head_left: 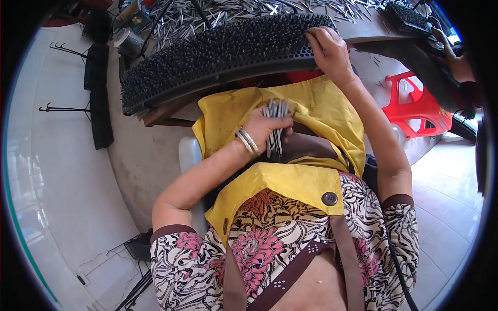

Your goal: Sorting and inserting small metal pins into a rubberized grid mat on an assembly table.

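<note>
My left hand (pixel 258 126) is closed round a bundle of thin grey metal pieces (pixel 275 147), held over my lap with their ends sticking out above and below the fingers. At the right end of a long black perforated rack (pixel 220 81) is my right hand (pixel 332 56). Its fingers are bent and pressed together at the rack's top; whatever they pinch is too small or hidden to tell. Dark slender pieces (pixel 228 49) stand upright, densely packed, over most of the rack. A strip of bare holes shows beside my right fingers.
Loose metal pieces (pixel 347 9) lie heaped on the table behind the rack. A metal can (pixel 128 42) stands at the rack's far left. To the right are a red plastic stool (pixel 415 106) and another person's hand (pixel 441 36) near a second black rack (pixel 407 19). A yellow apron (pixel 223 111) covers my lap.
</note>
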A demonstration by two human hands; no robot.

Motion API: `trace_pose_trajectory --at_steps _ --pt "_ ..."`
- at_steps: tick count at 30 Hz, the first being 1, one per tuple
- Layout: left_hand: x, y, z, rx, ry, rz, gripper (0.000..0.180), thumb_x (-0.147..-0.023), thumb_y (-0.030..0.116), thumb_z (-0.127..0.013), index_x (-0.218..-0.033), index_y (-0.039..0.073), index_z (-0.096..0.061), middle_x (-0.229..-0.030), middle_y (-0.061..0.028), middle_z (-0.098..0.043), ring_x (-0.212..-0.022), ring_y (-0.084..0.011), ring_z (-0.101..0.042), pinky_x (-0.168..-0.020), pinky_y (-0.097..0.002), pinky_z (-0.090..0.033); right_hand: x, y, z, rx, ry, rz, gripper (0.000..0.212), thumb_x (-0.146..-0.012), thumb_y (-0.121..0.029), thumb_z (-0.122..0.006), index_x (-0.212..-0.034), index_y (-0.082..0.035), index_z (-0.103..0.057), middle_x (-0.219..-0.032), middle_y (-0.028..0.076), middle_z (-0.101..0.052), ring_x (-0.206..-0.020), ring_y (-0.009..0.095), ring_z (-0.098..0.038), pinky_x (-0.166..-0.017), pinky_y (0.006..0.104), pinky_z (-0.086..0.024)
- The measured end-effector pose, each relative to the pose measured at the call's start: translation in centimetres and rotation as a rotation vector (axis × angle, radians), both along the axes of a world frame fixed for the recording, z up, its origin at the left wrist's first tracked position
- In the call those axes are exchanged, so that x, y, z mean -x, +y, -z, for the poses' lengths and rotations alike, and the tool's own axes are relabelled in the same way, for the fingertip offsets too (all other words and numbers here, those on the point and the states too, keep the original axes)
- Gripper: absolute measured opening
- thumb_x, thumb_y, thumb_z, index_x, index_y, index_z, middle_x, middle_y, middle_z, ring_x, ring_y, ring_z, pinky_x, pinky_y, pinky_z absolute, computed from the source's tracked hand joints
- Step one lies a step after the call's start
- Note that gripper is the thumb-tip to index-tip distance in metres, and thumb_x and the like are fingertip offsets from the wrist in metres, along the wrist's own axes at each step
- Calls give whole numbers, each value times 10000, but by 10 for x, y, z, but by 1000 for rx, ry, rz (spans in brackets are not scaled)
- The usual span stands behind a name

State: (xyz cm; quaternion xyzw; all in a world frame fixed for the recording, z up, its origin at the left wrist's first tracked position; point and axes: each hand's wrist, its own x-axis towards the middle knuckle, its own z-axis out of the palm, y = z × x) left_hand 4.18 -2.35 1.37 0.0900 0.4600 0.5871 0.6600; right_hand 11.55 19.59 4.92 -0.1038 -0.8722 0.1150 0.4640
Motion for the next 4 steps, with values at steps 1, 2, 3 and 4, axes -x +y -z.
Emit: trace_pose_trajectory --at_steps 1,2,3,4 --pt "3 1 1 2 -5 -2 233 -762 30 -631 -974 2 -540 -726 -70 -587 -600 -171 -591 -502 -288 -498 0 1 0 -6 -30 -2 55 -773 -44 -577 -817 -16 -558 -770 131 -584 -752 312 -562 -667 364 -462" --pt "6 1 2 18 -20 -40 245 -764 39 -633 -986 2 -537 -732 -72 -589 -610 -174 -596 -503 -289 -500 0 2 0 -13 -59 -5 54 -779 -52 -572 -820 -20 -561 -771 129 -584 -758 313 -562 -677 364 -464" --pt "7 2 4 33 -34 -78 257 -766 48 -635 -997 1 -535 -738 -74 -591 -620 -177 -601 -504 -291 -501 0 2 1 -13 -64 -7 54 -779 -52 -572 -820 -20 -561 -771 129 -584 -758 313 -562 -677 364 -464" --pt "6 0 4 34 -38 -80 257 -766 48 -635 -997 1 -535 -738 -74 -591 -620 -177 -601 -504 -291 -501 -1 3 2 1 -122 -4 76 -792 -51 -566 -857 -12 -569 -794 138 -589 -764 313 -570 -675 354 -462"
